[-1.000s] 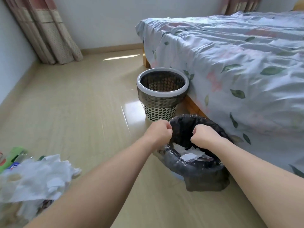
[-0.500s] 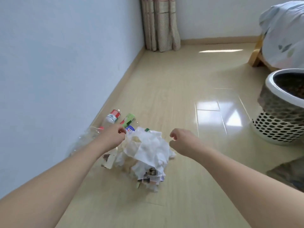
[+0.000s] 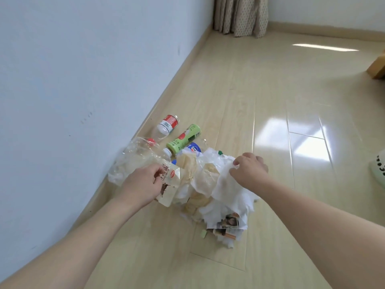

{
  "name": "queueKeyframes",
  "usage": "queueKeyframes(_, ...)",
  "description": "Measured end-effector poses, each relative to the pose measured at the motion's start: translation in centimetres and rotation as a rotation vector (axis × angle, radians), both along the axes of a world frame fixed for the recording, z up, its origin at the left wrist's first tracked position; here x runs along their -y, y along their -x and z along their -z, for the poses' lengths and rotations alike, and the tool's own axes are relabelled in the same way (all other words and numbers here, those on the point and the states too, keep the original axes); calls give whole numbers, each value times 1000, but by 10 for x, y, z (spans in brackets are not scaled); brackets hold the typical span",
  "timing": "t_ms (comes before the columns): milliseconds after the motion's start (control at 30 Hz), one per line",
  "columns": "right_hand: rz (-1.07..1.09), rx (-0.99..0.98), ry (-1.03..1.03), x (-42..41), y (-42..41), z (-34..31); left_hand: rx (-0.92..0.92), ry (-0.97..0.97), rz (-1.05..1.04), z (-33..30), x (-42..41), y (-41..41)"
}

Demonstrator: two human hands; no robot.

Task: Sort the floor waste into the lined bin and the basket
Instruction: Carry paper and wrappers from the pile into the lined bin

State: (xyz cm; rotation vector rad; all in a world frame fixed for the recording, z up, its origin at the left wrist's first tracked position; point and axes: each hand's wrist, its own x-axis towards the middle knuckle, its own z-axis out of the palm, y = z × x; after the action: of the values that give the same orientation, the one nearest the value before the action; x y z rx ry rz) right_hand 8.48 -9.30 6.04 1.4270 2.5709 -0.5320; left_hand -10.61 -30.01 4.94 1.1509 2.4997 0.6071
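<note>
On the pile, left hand (image 3: 143,184) grips wrapper (image 3: 168,182) (right hand (image 3: 248,172) pinches tissue (image 3: 227,184)).

Light wood-look laminate floor (image 3: 270,90), pretty glossy, with window glare on the boards over to the right. A waste pile sits on it close to the skirting board of the left wall. At the wall end there's a clear bottle with a red-and-white label (image 3: 166,126), a green-labelled bottle (image 3: 184,138) lying on its side next to it, and a crushed clear plastic bottle (image 3: 133,159) with a red cap. Nearer the middle is a heap of crumpled white and yellowish tissue paper (image 3: 218,188), with printed paper scraps (image 3: 229,224) at its near edge. A small green bit (image 3: 202,234) lies just beside those.
</note>
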Motion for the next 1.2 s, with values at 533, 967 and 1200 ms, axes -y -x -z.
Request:
queueKeyframes(533,-91,2,-11,3,8,0,-556,447,184,12,-35,47)
queueKeyframes(967,-129,-59,-90,14,-18,-33,-583,-348,173,-46,7,18)
queueKeyframes(1200,1,-362,108,36,-53,-97,-363,-54,-24,-152,-10,-37)
